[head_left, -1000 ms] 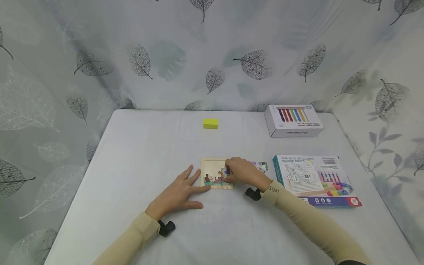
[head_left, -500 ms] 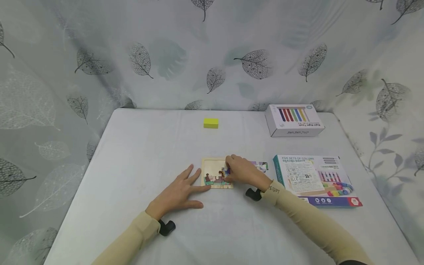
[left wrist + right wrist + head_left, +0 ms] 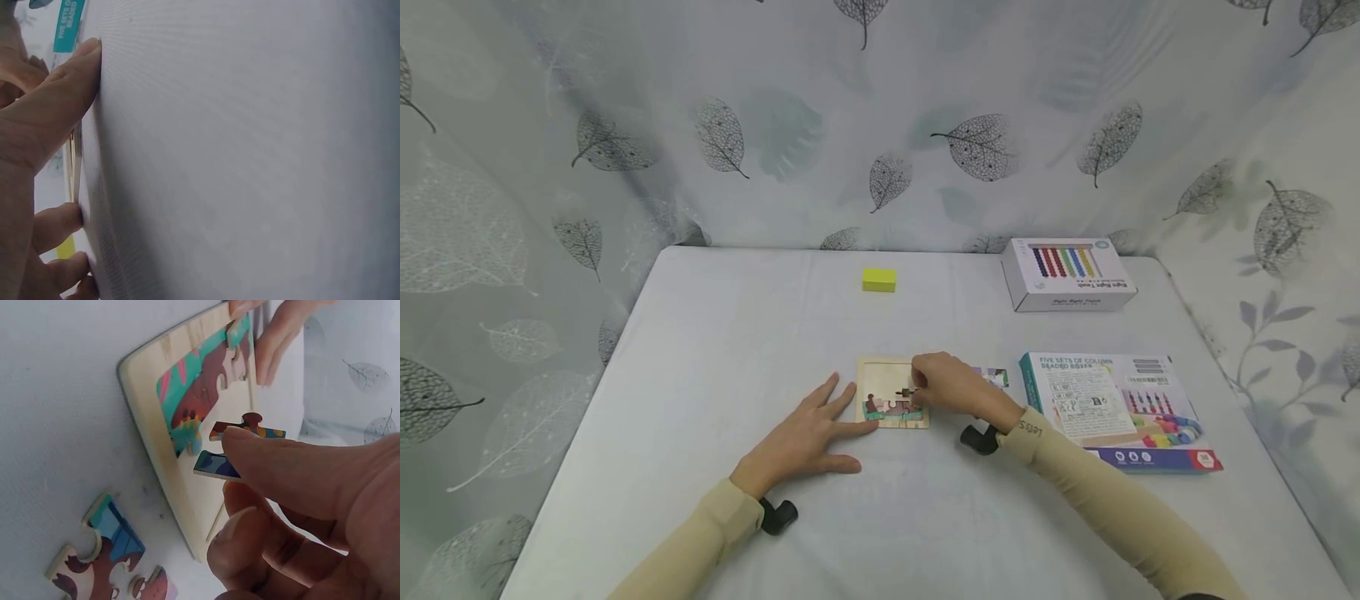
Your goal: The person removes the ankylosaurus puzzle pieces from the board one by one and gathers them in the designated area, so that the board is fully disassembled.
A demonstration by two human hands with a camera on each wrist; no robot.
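Note:
A shallow wooden puzzle board (image 3: pixel 880 367) lies mid-table, with several jigsaw pieces (image 3: pixel 194 394) fitted along its near side. My right hand (image 3: pixel 951 385) pinches a jigsaw piece (image 3: pixel 214 464) between thumb and fingers, over the bare part of the board. This piece, blue with brown and orange dots, is raised and tilted, partly hidden by my thumb. My left hand (image 3: pixel 808 437) is spread on the table, fingers straight, with fingertips right at the board's left edge. Loose jigsaw pieces (image 3: pixel 100 550) lie right of the board, partly hidden behind my right hand in the head view.
At the right lies a flat bead-set box (image 3: pixel 1112 400), close to my right forearm. Behind it stands a white box (image 3: pixel 1067 275) with coloured bead columns printed on it. A small yellow-green block (image 3: pixel 878 280) sits near the back edge of the white-covered table (image 3: pixel 737 317).
The jigsaw piece under my right fingers has come up from the board and tilted, baring the wood beneath. My right hand has turned slightly; my left hand stays put.

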